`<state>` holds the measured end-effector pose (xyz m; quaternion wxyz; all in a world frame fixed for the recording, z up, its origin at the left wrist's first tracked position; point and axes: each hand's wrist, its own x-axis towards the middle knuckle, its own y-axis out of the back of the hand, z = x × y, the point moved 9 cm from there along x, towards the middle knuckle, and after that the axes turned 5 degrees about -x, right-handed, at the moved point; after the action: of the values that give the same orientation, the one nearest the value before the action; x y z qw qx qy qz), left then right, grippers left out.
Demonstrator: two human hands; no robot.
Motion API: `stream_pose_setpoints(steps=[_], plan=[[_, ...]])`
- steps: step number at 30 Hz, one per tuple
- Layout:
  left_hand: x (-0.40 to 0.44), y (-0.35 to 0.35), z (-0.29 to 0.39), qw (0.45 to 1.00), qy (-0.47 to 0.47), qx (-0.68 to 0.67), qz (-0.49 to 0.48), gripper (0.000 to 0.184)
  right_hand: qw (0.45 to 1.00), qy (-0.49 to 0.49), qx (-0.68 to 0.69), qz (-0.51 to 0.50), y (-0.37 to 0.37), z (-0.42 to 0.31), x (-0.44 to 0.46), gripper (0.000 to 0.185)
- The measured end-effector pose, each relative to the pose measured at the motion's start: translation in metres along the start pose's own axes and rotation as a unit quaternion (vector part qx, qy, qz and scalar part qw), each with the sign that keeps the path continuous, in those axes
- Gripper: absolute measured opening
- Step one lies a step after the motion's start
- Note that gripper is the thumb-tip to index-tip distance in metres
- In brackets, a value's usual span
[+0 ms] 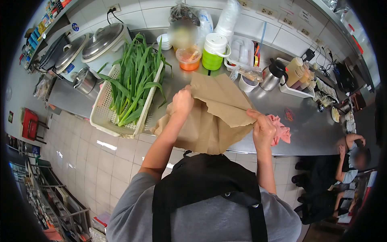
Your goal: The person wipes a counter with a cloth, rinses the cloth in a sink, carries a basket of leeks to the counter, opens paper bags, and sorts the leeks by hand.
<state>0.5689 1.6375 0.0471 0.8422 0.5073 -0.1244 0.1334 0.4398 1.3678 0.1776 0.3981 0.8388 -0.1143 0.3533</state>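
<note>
Between my two hands is a large piece of creased brown paper, held over the front edge of the steel counter. Its upper part is folded over, and the lower part hangs toward my apron. My left hand is closed on the paper's left side. At the right side, my right hand pinches the paper's edge between thumb and fingers. A crumpled pink cloth lies just beyond my right hand. Left of my left hand stands a white plastic basket with long green onions in it.
Behind the paper stand a green and white jug, an orange tub and a steel thermos. A white bin of sauce bottles is at the right. Rice cookers stand back left. Seated people are at far right.
</note>
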Motion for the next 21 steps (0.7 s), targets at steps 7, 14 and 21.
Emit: stream_pose_setpoints(steps=[7,14,21], plan=[[-0.002,-0.008,-0.043,0.998,0.031,0.052,-0.019,0.069,0.987,-0.015,-0.135,0.080,0.034,0.023,-0.015,0.037],[-0.015,0.015,-0.110,0.993,0.098,-0.058,0.016,0.063,0.958,-0.228,-0.024,0.173,0.072,0.135,-0.045,0.015],[-0.042,-0.030,-0.154,0.986,0.128,-0.095,-0.048,0.067,0.837,-0.481,0.102,0.241,-0.017,0.279,-0.215,0.020]])
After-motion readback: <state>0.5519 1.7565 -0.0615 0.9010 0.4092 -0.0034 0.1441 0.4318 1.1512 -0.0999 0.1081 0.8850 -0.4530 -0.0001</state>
